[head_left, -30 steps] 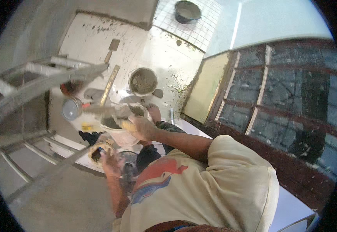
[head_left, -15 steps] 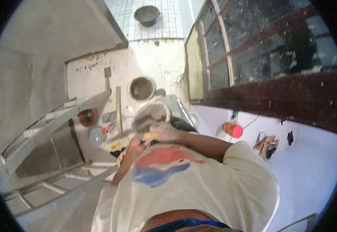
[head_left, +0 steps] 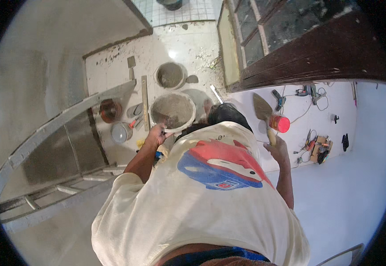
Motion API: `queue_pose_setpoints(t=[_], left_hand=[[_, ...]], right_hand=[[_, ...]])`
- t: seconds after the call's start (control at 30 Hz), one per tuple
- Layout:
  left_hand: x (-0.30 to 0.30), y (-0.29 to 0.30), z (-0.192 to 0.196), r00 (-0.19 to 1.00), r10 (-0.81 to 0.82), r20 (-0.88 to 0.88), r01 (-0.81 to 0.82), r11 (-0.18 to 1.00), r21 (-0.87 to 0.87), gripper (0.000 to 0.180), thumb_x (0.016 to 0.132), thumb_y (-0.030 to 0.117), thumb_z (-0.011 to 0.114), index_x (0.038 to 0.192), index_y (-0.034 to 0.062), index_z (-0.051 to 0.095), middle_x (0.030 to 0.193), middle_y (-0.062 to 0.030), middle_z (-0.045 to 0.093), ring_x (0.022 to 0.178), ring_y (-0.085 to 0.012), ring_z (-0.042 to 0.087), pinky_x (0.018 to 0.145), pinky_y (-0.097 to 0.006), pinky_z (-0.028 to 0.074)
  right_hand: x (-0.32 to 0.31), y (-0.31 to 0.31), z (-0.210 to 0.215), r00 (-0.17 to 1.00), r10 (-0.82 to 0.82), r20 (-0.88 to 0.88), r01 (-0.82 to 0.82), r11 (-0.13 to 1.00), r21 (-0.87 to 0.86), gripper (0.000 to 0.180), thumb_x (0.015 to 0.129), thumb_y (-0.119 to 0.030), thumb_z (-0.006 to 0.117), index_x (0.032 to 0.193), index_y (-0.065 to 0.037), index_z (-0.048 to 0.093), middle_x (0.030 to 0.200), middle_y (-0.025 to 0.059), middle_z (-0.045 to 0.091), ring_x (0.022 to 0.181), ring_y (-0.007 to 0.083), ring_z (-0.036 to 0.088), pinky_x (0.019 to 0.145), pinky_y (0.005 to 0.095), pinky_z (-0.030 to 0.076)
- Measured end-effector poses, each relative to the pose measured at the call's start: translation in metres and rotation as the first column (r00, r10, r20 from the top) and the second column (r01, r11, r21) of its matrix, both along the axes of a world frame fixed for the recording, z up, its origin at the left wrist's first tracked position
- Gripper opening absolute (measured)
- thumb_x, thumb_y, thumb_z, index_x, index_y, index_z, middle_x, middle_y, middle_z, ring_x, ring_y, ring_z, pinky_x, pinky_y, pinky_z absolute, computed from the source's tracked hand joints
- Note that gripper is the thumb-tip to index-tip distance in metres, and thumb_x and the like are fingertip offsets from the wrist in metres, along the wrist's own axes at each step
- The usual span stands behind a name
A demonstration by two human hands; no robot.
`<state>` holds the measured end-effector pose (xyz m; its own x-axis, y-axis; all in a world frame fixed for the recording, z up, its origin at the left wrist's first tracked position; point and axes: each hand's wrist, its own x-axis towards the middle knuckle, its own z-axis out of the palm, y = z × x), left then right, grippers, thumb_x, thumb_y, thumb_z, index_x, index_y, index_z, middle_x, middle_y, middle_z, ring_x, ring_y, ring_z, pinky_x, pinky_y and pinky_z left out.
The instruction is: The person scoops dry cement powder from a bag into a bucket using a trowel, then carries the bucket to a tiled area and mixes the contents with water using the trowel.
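My left hand [head_left: 158, 134] grips the near rim of a round bucket [head_left: 194, 116] holding grey mortar [head_left: 170, 107], its fingers closed on the edge. Out to the right, my right hand [head_left: 279, 150] is wrapped round the pale handle of a trowel [head_left: 262, 106]. The trowel's grey, mortar-coated blade points away from me, beside a red-lidded tub [head_left: 281, 124]. A second bucket [head_left: 184, 76] with grey mix stands just beyond the first.
An aluminium ladder [head_left: 71, 108] lies along the left. Near it are a lidded pail [head_left: 120, 132], a brown bucket [head_left: 110, 111] and a long straight bar [head_left: 145, 102]. Power tools [head_left: 306, 91] with cords lie at right, below a dark-framed window [head_left: 286, 44]. A dark basin [head_left: 170, 3] stands far ahead.
My hands were together in front of my chest and have moved apart. The right has swung out to the right with the trowel; the left has taken hold of the bucket's rim.
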<state>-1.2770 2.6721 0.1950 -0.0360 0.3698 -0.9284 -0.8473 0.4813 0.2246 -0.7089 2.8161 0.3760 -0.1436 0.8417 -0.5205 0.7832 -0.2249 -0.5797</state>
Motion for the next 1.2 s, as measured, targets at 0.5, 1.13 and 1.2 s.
queue_pose_setpoints(t=[0.5,1.13,1.2], left_hand=[[0.183,0.17,-0.044,0.573,-0.813,0.106,0.806,0.582,0.107,0.047,0.089,0.006,0.056,0.135,0.0011,0.053,0.119,-0.0191,0.062,0.109,-0.037,0.067,0.087,-0.049,0.061],[0.627,0.473,0.039,0.773,-0.59,-0.233,0.627,0.766,0.143,0.043,0.096,0.009,0.057,0.139,0.0015,0.053,0.134,-0.0164,0.062,0.11,-0.0299,0.064,0.09,-0.051,0.055],[0.613,0.516,0.016,0.501,-0.63,-0.594,0.865,0.386,0.321,0.05,0.095,0.004,0.057,0.144,0.0039,0.047,0.135,-0.0185,0.061,0.122,-0.0333,0.061,0.103,-0.055,0.051]], right_hand=[[0.146,-0.147,-0.142,0.106,-0.957,-0.269,0.911,0.202,-0.359,0.026,0.101,-0.034,0.062,0.088,-0.012,0.059,0.066,0.0021,0.055,0.048,0.0156,0.052,0.04,0.0316,0.04],[0.424,-0.053,-0.178,-0.285,-0.956,-0.063,0.778,-0.193,-0.598,0.016,0.099,-0.023,0.061,0.092,-0.009,0.058,0.07,0.0068,0.06,0.049,0.0162,0.053,0.041,0.0311,0.043],[0.45,0.012,-0.159,-0.273,-0.938,-0.213,0.811,-0.106,-0.576,0.015,0.099,-0.023,0.062,0.096,-0.009,0.057,0.077,0.0072,0.062,0.052,0.0147,0.054,0.043,0.03,0.045]])
